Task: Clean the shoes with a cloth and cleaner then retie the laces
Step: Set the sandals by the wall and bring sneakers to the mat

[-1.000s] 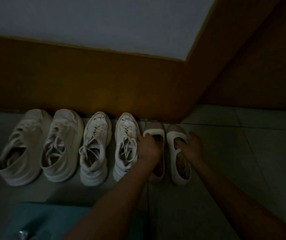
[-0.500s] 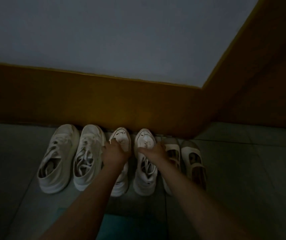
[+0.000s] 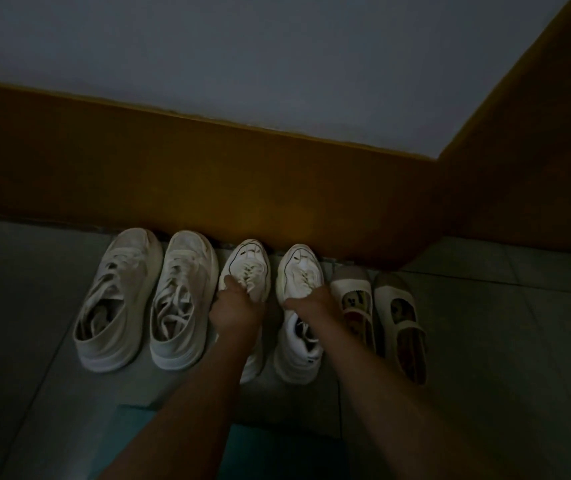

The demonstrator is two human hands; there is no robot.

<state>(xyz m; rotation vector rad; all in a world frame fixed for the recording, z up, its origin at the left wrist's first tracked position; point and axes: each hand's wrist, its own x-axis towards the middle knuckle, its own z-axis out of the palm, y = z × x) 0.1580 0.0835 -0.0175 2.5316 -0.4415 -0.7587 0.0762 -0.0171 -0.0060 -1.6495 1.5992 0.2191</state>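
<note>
Two white lace-up sneakers with thin dark lines round their toes are standing side by side on the tiled floor [image 3: 17,306], toes pointing at the brown skirting [image 3: 173,174], in the middle of a row between a plainer white pair [image 3: 114,303] and two strapped slip-ons [image 3: 400,317]. The left hand [image 3: 237,311] is lying over the laces of the left sneaker [image 3: 247,263], fingers curling down round its upper and thumb pressing its outer side. The right hand [image 3: 315,304] is gripping the right sneaker [image 3: 299,268] across its laced middle, its curled fingertips disappearing in the dim light.
</note>
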